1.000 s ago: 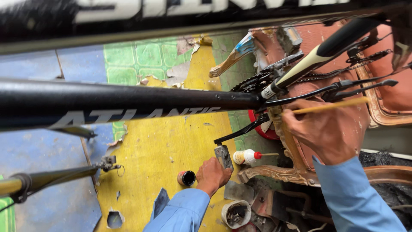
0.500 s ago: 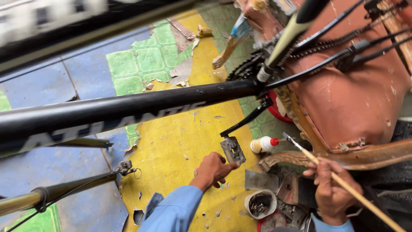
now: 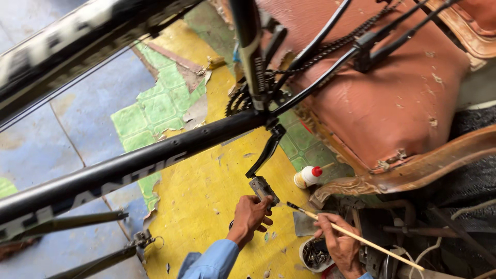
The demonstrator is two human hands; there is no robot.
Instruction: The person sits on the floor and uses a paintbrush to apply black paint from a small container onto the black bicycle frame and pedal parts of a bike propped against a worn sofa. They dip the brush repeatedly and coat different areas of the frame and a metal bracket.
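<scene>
The pedal (image 3: 263, 189) is seen at the low end of the black crank arm (image 3: 266, 150), under the bike frame (image 3: 129, 165). It hangs over the yellow floor (image 3: 206, 196). The left hand (image 3: 250, 217) is closed around the bottom of the pedal from below, with the fingers curled up on its near side. The pedal is held firmly, it seems, though part of it is hidden by the fingers.

A thin brush (image 3: 356, 236) is held in the right hand (image 3: 338, 243). The fingers are pinched shut on the wooden stick, close to the brush end. The long stick runs from the low right up to the upper left. Its dark tip (image 3: 291, 205) points at the pedal and is near it, just to the right, but is not touching.

So the pedal lies up and to the left of the right hand, straight along the line of the stick. The left hand is the nearer one, as it is already on the pedal.

A small tub (image 3: 314, 254) with dark stuff inside is set on the floor just under the right hand. A white bottle with a red cap (image 3: 308, 176) is lying on its side a bit higher, beside the brown seat (image 3: 392, 103). The chain (image 3: 310, 64) is seen above, running along the frame.
</scene>
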